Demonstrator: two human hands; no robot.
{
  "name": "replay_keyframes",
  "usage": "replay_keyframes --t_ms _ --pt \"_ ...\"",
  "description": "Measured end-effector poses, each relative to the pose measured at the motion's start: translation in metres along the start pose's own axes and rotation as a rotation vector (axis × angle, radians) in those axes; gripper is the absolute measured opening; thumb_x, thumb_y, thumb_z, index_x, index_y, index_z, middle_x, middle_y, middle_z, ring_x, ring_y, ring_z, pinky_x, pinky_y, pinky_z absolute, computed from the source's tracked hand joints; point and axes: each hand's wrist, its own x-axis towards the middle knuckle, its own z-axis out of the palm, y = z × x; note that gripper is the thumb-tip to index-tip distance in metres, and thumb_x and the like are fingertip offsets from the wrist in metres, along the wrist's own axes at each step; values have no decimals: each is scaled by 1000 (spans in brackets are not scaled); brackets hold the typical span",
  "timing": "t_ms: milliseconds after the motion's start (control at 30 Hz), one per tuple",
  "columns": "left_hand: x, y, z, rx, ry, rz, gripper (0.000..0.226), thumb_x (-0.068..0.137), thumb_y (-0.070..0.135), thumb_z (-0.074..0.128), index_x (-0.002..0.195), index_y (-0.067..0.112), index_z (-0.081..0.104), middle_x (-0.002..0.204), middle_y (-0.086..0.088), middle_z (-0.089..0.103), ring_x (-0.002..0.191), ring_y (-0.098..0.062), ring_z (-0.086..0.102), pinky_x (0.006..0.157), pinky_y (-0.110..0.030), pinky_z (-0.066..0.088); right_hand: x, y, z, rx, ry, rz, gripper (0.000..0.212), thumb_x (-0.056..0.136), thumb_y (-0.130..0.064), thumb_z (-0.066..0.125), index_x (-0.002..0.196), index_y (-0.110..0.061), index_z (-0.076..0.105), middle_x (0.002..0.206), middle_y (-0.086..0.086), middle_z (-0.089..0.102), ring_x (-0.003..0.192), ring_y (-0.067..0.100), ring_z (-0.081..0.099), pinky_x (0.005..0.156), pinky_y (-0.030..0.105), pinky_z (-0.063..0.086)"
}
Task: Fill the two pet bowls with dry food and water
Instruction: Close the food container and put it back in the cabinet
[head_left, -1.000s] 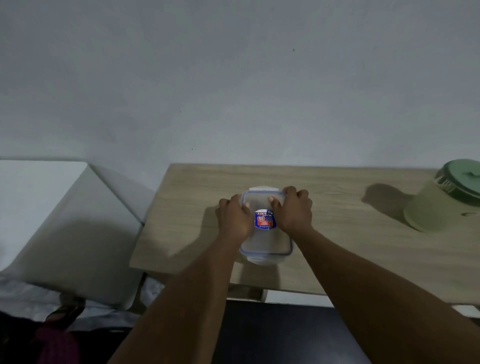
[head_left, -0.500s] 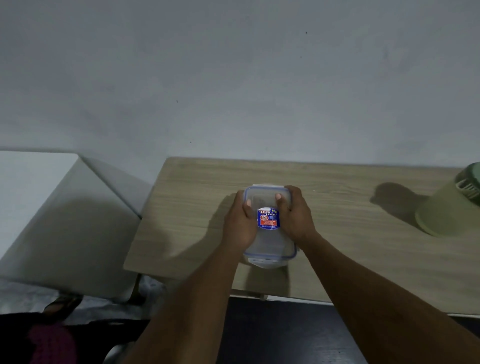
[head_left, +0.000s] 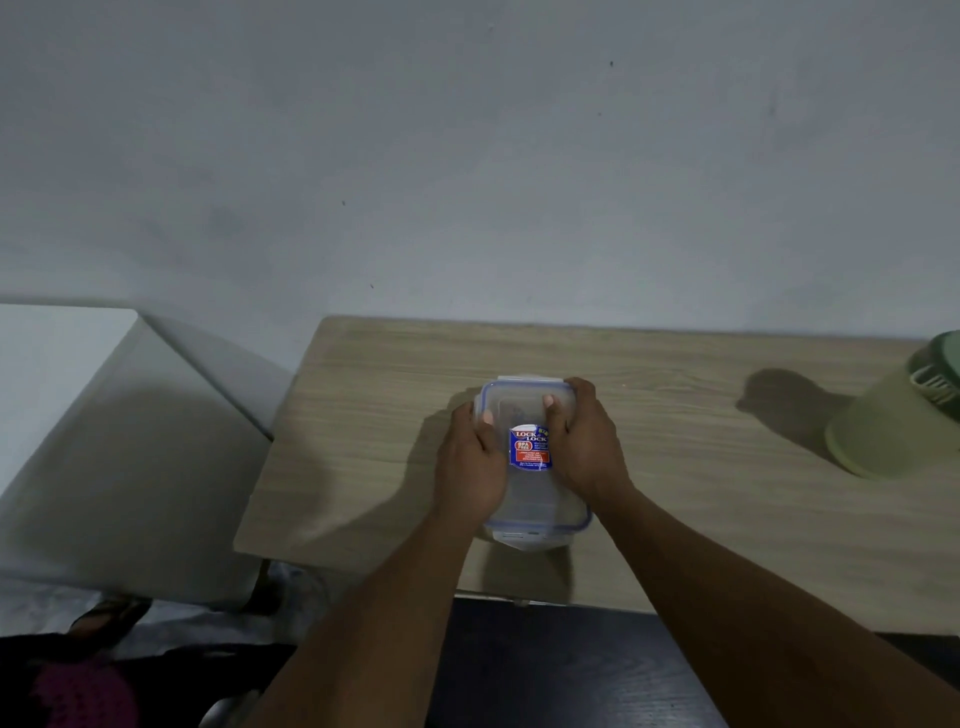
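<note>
— What's the room like?
— A grey wall (head_left: 467, 156), one wooden table (head_left: 363, 415) against it, one white cabinet (head_left: 62, 364) off its left edge.
— And on the table?
— One green jug (head_left: 904, 415) at the right edge, and one clear lidded container (head_left: 519, 410) toward the near edge. The left hand (head_left: 470, 462) and right hand (head_left: 587, 447) grip its sides, thumbs on the lid.

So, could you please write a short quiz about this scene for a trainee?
1. True or false: the clear container has its lid off.
2. The green jug stands: A) left of the container, B) on the table, right of the container, C) on the floor.
3. How many hands grip the container?
Key: 1 false; 2 B; 3 two, the left hand and the right hand.
</note>
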Motion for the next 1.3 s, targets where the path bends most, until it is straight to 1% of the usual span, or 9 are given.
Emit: replay_keyframes --t_ms 100,233,400,567,667,800,933,1100,1300 --pt "5 -6 1 -114 -94 -73 44 107 43 28 137 19 51 127 -7 64 108 -25 61 88 -31 45 0 0 0 -13 22 8 44 104 -51 39 130 -17 47 115 9 66 96 26 67 81 44 57" --pt "10 -9 2 -432 -298 -416 62 98 66 28 138 27 55 123 -4 67 109 -25 65 97 -47 53 1 -1 -4 118 -59 52 44 105 -46 41 133 -13 47 115 6 64 94 18 64 73 28 51" --pt "9 -4 2 -450 -289 -518 70 96 71 28 138 23 57 128 -11 66 112 -29 64 100 -51 52 4 3 -2 248 -105 114 42 105 -45 43 135 -16 46 121 10 63 102 22 67 85 40 60" --pt "10 -4 2 -383 -272 -442 69 98 68 23 139 23 55 127 -10 65 108 -26 64 92 -43 54 3 2 -2 246 -70 102 40 105 -43 46 133 -14 48 117 6 64 98 18 66 76 29 57" --pt "7 -1 0 -324 -250 -363 61 103 59 22 136 21 56 117 -5 64 96 -19 61 78 -32 49 3 4 0 174 -6 90 43 103 -49 48 129 -15 52 117 7 63 100 20 65 82 38 58" --pt "4 -8 2 -63 -10 -99 42 106 43 35 127 15 58 122 -9 63 107 -24 60 82 -26 42 2 5 2 20 44 38 43 103 -49 46 125 -14 55 115 9 62 100 22 62 85 39 55" --pt "-7 -7 4 -32 179 -82 26 102 38 49 98 15 58 93 2 63 77 -9 58 58 -17 38 8 0 -2 -77 -3 -29 48 102 -52 45 125 -12 57 113 10 63 99 24 62 83 40 53" --pt "-9 -3 -2 -21 192 -134 22 100 34 53 87 16 59 82 4 63 80 -18 63 66 -26 42 11 -6 -7 -130 -59 -52 51 102 -52 45 132 -12 56 118 10 63 104 25 62 87 39 50" --pt "36 8 -21 -40 -95 -158 37 98 34 56 129 15 57 124 -4 64 109 -22 61 90 -35 50 15 -8 -8 -156 -126 -132 51 102 -53 45 133 -15 57 116 10 66 105 28 62 82 34 44"
